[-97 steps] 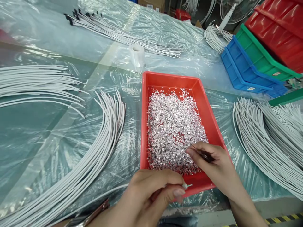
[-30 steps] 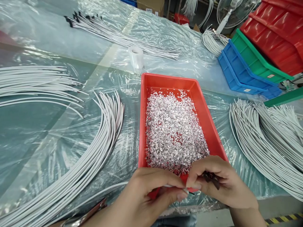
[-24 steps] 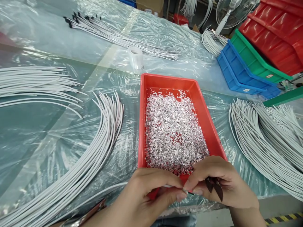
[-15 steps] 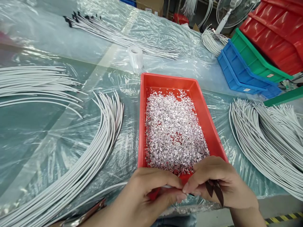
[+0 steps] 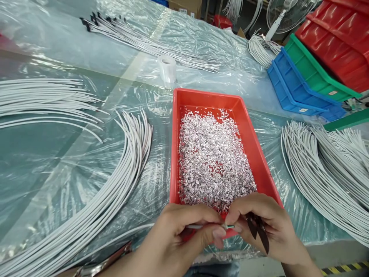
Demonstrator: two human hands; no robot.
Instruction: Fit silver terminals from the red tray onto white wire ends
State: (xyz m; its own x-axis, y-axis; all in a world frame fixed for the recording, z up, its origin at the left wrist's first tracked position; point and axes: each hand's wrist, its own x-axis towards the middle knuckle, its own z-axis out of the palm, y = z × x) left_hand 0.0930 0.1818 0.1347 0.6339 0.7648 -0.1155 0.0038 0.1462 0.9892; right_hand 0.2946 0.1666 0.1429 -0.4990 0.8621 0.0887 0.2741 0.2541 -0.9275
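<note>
Your desk, covered with clear film, carries the red tray directly ahead of you. A curved bundle of white cables lies left of the tray. Your left hand pinches a single white cable between thumb and forefinger; the cable trails off to the left. Your right hand grasps a dark-bladed tool within its curled fingers, its thumb and forefinger at the cable's thin greenish tip. This tip sits between both hands, over the tray's near edge. Small silver flakes cover most of the tray floor.
</note>
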